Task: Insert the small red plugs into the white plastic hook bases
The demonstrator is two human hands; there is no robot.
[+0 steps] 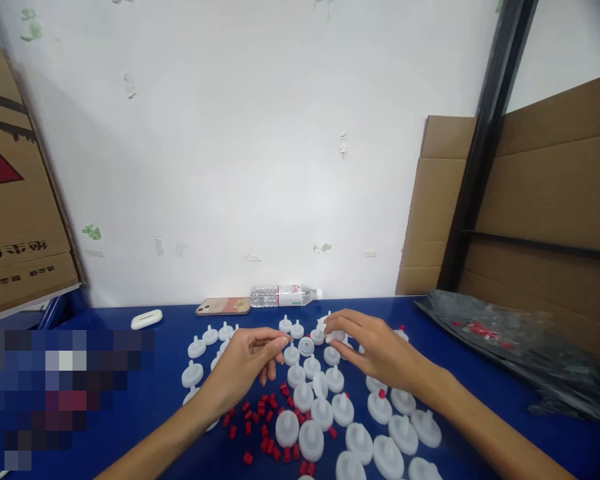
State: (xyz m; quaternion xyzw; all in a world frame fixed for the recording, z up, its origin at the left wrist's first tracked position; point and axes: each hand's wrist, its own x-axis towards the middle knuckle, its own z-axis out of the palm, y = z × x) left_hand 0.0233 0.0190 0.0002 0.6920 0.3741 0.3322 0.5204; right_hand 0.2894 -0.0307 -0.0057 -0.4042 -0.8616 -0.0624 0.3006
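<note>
Many translucent white round caps (311, 440), each with a short spout, stand spread over the blue table. Small red plastic sleeves (264, 432) lie loose among them, and a few caps on the right carry a red piece (382, 394) on the spout. My left hand (255, 353) hovers over the middle of the caps, thumb and forefinger pinched; whatever is between them is hidden. To its right, my right hand (367, 340) has curled fingers around a white spouted cap (335, 336), partly covered by the fingers.
A clear plastic bottle (285, 295) lies by the wall beside a phone (223, 306). A white oval case (147, 319) sits at the back left. Grey plastic bags (510, 353) with red bits on them cover the right side. Cardboard (25, 200) stands at the left.
</note>
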